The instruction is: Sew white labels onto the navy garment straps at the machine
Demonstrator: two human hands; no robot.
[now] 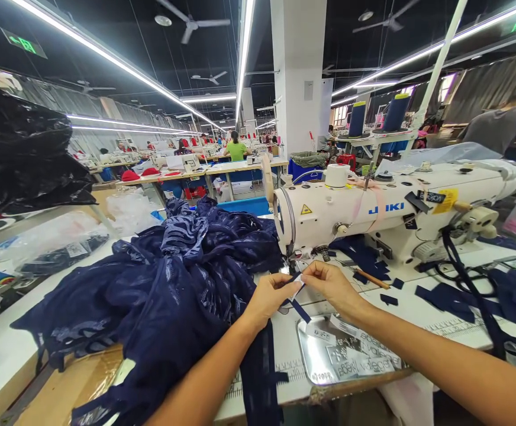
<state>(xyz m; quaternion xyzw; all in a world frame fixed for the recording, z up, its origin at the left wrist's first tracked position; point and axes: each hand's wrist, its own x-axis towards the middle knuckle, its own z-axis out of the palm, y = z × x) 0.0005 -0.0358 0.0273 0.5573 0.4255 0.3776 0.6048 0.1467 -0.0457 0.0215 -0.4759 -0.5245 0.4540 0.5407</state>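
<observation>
A label point(297, 284) is pinched by the left hand point(267, 299) and right hand point(334, 287), fingers point(315, 269) closed. The sewing table point(288, 340) is piled with navy clothes point(182, 290) under long lights point(245, 47).

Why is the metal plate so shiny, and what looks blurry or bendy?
Head view: glare on the plate, probably from the lamps. Head view: the right arm looks stretched, likely from a wide lens. Head view: far person fuzzy; label in the hands too small to read.
</observation>
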